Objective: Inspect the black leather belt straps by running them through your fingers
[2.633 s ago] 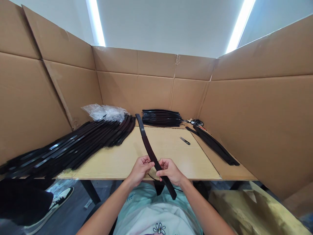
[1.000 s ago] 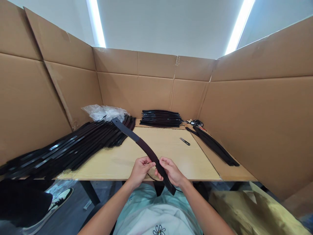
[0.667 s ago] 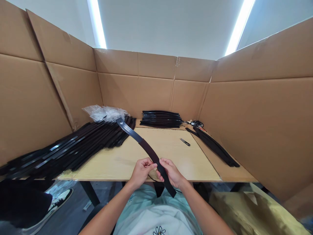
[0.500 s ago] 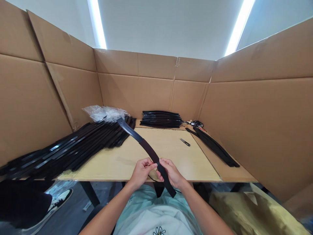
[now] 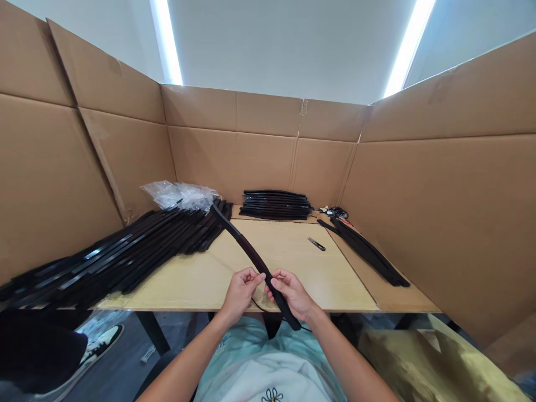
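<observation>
A long, curved black strip [image 5: 252, 254], smooth at its far end and duller toward me, slants across the front of the table. My right hand [image 5: 291, 291] is closed around its lower part, thumb on top. On the other edge, my left hand [image 5: 242, 293] pinches at the strip with thumb and fingertips; what exactly lies between them is partly hidden. A thin black cord [image 5: 258, 305] hangs in a loop below the hands. The strip's near end reaches past the table edge over my lap.
A broad pile of black strips [image 5: 138, 251] covers the left side, with clear plastic bags [image 5: 184, 194] behind. More strips [image 5: 274, 204] are stacked at the back. Thread snips [image 5: 316, 244] lie right of centre. Further strips [image 5: 368, 251] lie by the right cardboard wall [image 5: 452, 201].
The strip has turned about its length and now shows a narrower side. Its far tip has shifted slightly right. Both hands stay on it in nearly the same place.
</observation>
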Tool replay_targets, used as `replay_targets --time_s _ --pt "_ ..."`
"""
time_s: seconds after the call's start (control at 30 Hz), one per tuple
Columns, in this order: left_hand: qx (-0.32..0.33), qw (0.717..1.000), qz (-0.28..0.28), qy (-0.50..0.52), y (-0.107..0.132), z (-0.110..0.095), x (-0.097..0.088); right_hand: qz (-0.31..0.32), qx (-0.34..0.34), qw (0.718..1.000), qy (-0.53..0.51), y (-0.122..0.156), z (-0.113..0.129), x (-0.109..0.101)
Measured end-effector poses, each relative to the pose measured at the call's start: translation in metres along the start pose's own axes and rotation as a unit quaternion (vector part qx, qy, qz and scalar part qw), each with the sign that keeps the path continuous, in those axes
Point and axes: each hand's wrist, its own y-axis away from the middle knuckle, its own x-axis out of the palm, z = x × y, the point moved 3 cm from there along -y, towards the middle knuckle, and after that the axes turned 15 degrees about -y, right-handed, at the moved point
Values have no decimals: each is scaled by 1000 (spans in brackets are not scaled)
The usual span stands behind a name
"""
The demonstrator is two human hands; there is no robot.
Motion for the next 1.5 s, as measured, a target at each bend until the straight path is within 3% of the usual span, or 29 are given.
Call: replay_targets --time_s 0.13,0.4,0.53,0.77,1.27,1.5 --pt "-4 999 31 21 -1 1 1 1 6 1000 20 -2 -3 -3" --pt "-6 999 40 31 0 -1 1 21 15 998 51 0 -2 1" --pt "1 996 77 46 1 -2 1 15 12 998 52 0 -3 1" --pt "3 987 146 71 3 -1 1 63 90 992 69 5 -5 2" --pt "-1 993 100 57 5 -7 2 79 55 991 88 4 -5 -1" --pt "-10 993 114 32 2 4 2 63 40 993 94 3 -4 0"
